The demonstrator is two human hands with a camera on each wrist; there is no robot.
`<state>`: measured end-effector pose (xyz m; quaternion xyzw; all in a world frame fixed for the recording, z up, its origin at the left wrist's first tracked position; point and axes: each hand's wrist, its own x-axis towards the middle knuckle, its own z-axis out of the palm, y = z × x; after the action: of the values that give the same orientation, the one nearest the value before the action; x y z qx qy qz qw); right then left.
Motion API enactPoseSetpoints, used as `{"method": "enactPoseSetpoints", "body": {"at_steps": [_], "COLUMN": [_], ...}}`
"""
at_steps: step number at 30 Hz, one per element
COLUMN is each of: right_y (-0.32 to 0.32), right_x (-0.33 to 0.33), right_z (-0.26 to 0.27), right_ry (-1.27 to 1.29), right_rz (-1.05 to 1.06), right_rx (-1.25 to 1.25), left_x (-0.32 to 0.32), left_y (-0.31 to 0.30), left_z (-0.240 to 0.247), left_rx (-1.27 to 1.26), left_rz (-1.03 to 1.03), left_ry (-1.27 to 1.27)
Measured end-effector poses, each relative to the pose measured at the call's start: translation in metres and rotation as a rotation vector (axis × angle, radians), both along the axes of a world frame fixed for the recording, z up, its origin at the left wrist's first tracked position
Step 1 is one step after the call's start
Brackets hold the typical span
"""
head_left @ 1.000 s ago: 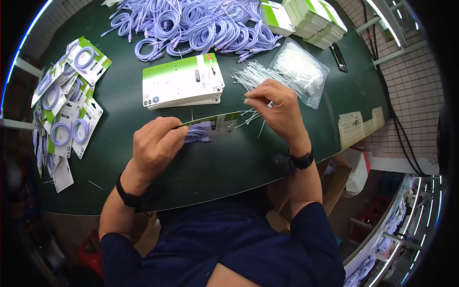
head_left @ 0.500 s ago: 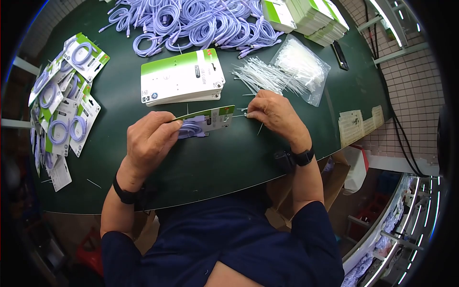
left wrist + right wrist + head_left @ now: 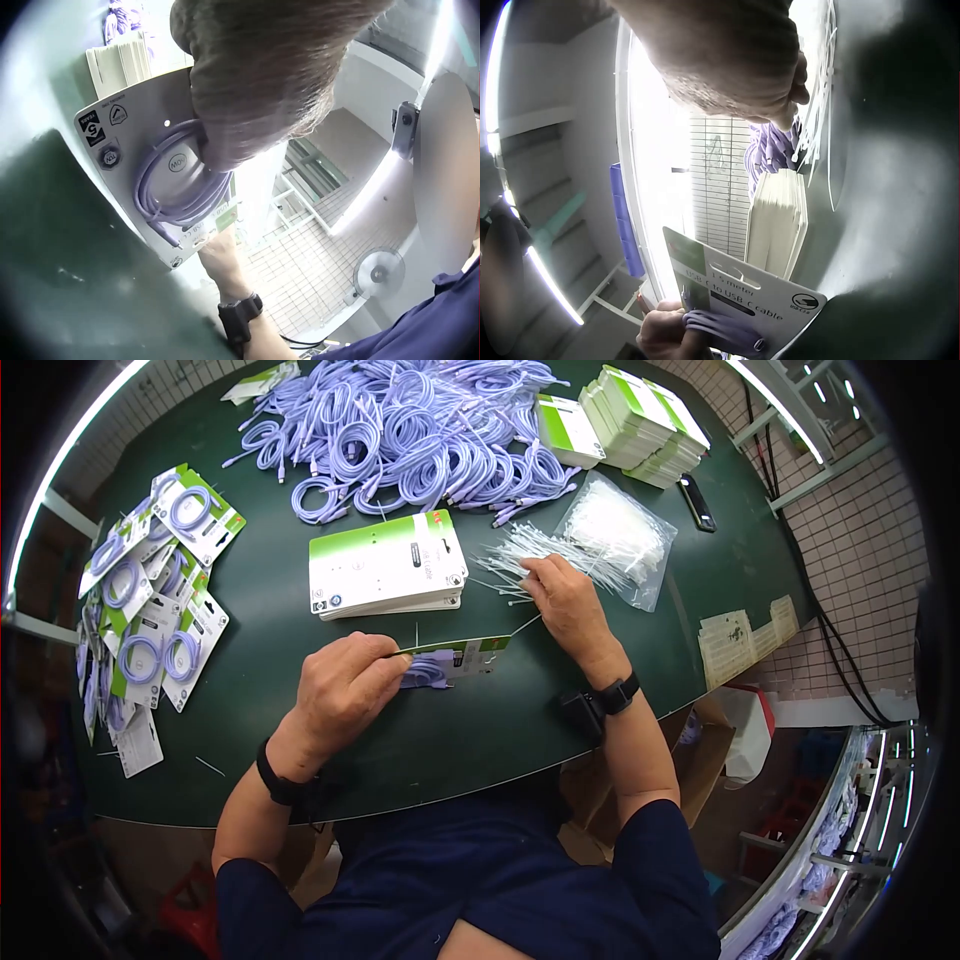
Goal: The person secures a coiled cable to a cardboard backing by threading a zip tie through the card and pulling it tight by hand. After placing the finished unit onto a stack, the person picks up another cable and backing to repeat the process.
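My left hand [image 3: 350, 685] pinches one end of a green and white cable card [image 3: 490, 658], held on edge above the table. A coiled purple USB cable [image 3: 161, 187] lies against its face, and a thin white tie end [image 3: 417, 633] pokes up from the back. Up and to the right, my right hand [image 3: 570, 610] has its thumb and fingertips together at the near edge of a heap of white cable ties [image 3: 530, 548]. One slim cable tie [image 3: 526, 625] spans from near the card's right corner to that hand. Its fingertips are partly hidden.
Behind the held card lies a stack of blank cards [image 3: 385, 565]. Finished cards with cables [image 3: 150, 615] pile up at left. A purple cable heap [image 3: 420, 435], more card stacks [image 3: 640, 425], a bag of ties [image 3: 620, 535] and a black cutter [image 3: 697, 503] sit farther back.
My right hand has moved from the card's right edge to the tie heap, fingertips pointing up more. My left hand keeps its grip on the card, now seen more edge-on.
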<state>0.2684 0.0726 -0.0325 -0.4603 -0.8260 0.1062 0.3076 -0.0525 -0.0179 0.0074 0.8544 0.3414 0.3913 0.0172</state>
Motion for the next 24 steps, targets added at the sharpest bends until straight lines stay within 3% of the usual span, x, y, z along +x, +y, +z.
{"method": "enactPoseSetpoints", "body": {"at_steps": [6,15,18,24], "right_y": [0.002,0.019,0.016,0.024], "right_x": [-0.002,-0.001,-0.01,-0.022], "right_z": [0.013,0.03,0.04,0.052], "right_ry": [0.137,0.266,0.58,0.517], "right_rz": [-0.027,-0.061,-0.105,-0.058], "right_rx": [0.146,0.172,-0.204,-0.157], "left_x": [0.007,0.012,0.011,0.007], "left_y": [0.004,0.002,0.002,0.001], "left_z": [0.0,-0.003,-0.003,-0.002], "left_rx": [0.031,0.01,-0.004,0.013], "left_rz": [-0.053,-0.063,-0.066,-0.067], "left_ry": [-0.002,-0.012,-0.019,-0.013]}}
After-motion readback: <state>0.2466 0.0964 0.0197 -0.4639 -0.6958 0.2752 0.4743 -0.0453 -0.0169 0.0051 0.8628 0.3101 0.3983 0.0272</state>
